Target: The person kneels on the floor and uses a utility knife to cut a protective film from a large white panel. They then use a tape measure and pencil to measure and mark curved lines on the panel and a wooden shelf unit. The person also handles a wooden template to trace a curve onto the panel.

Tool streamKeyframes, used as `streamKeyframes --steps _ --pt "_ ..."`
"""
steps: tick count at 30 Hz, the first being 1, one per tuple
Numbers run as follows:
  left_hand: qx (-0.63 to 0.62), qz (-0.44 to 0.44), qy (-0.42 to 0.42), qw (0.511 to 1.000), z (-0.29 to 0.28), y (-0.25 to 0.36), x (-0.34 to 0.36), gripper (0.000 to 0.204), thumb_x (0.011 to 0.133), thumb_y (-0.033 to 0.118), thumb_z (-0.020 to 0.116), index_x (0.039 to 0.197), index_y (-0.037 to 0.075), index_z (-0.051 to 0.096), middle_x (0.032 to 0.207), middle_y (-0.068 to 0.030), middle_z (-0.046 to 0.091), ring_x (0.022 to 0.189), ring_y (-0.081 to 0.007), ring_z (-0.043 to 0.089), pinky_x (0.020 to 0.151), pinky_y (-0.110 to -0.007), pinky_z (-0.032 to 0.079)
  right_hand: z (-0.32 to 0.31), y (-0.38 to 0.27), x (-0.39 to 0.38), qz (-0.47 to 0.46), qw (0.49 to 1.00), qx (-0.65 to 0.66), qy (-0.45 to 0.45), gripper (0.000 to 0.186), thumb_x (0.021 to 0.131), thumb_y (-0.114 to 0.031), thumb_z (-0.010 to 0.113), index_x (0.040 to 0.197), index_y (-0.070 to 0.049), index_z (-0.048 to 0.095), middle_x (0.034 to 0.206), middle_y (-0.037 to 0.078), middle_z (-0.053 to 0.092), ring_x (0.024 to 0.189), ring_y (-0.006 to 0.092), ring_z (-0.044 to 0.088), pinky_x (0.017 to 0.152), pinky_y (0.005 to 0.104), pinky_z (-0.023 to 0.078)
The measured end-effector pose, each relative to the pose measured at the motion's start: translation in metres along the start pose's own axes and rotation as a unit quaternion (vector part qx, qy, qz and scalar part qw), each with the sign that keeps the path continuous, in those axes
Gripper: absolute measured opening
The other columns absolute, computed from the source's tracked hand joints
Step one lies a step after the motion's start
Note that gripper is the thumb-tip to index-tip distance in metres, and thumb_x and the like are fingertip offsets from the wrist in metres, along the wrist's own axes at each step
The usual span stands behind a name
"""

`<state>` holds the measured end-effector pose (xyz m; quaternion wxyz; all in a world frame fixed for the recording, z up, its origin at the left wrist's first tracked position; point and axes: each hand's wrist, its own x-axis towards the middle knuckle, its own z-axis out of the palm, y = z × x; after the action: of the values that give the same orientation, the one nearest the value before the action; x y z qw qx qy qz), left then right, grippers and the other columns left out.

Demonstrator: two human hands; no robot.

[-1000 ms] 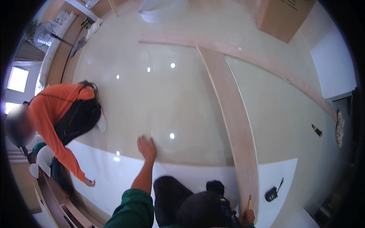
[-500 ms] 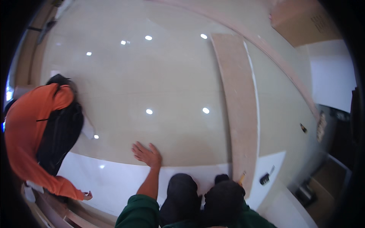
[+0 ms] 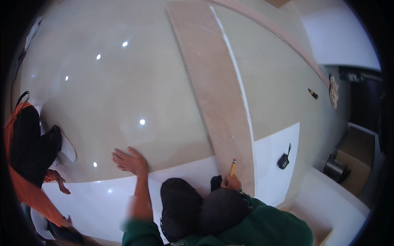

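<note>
My left hand (image 3: 130, 161) lies flat with its fingers spread on the glossy beige surface (image 3: 164, 139), just beyond the white sheet (image 3: 98, 197). In my right hand (image 3: 233, 183) a yellow pencil (image 3: 234, 167) is gripped, its reddish end pointing away from me. That hand is low over the near end of a long brown board (image 3: 217, 86), beside my knee. The knee partly hides its fingers, and the pencil's lower end is out of sight. A whitish strip runs along the board's right edge.
A black tape measure (image 3: 283, 161) lies on white sheet right of the board. Farther right are a small dark and yellow tool (image 3: 313, 94), a metal cylinder (image 3: 335, 168) and a cardboard box (image 3: 356, 158). At left crouches a person in orange (image 3: 39, 201), both hands visible.
My view has swung, so the board appears farther left. My right hand, hidden before, now shows with the pencil. My left hand remains spread. The person in orange has shifted, showing both hands.
</note>
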<state>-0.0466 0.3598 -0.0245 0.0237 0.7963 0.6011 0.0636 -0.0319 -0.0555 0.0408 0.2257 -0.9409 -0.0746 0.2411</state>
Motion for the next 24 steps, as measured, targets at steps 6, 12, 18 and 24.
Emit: streamKeyframes --steps 6,12,18,24 --pt "0.068 0.006 -0.044 0.997 -0.019 0.005 -0.005 0.071 0.095 0.049 0.043 0.145 0.001 0.027 0.15 -0.0235 0.026 0.139 -0.0409 0.023 0.11 -0.056 0.021 -0.026 0.041 0.009 -0.139 0.983 0.088 0.081 0.019 0.072 -0.017 0.074 0.078 -0.007 0.058 0.073 0.011 0.053 0.064 0.031 0.056 0.054 0.0419 0.045" --pt "-0.043 0.214 -0.28 0.935 -0.055 -0.082 -0.035 0.081 0.081 0.034 0.073 0.143 0.0 0.033 0.148 -0.0277 0.026 0.139 -0.0404 0.026 0.114 -0.045 0.023 -0.073 0.109 0.004 0.048 0.965 0.004 0.257 0.04 0.071 -0.029 0.077 0.1 -0.007 0.06 0.09 0.015 0.056 0.086 0.0353 0.056 0.073 0.0448 0.045" --pt "-0.017 0.067 -0.275 0.959 -0.041 -0.188 -0.096 0.088 0.086 0.043 0.063 0.148 0.001 0.018 0.153 -0.0258 0.017 0.142 -0.0405 0.015 0.115 -0.05 0.017 -0.06 0.154 -0.005 0.093 0.959 0.014 0.266 0.058 0.064 -0.038 0.081 0.108 -0.006 0.059 0.096 0.016 0.056 0.095 0.0364 0.054 0.082 0.0476 0.043" --pt "0.176 0.093 -0.392 0.898 0.002 -0.236 -0.115 0.084 0.093 0.045 0.05 0.149 -0.002 0.009 0.153 -0.0289 0.012 0.141 -0.0494 0.009 0.112 -0.058 0.012 -0.047 0.157 0.007 0.021 0.959 -0.012 0.283 0.055 0.064 -0.035 0.082 0.099 0.0 0.06 0.095 0.019 0.058 0.09 0.0382 0.054 0.083 0.0476 0.044"
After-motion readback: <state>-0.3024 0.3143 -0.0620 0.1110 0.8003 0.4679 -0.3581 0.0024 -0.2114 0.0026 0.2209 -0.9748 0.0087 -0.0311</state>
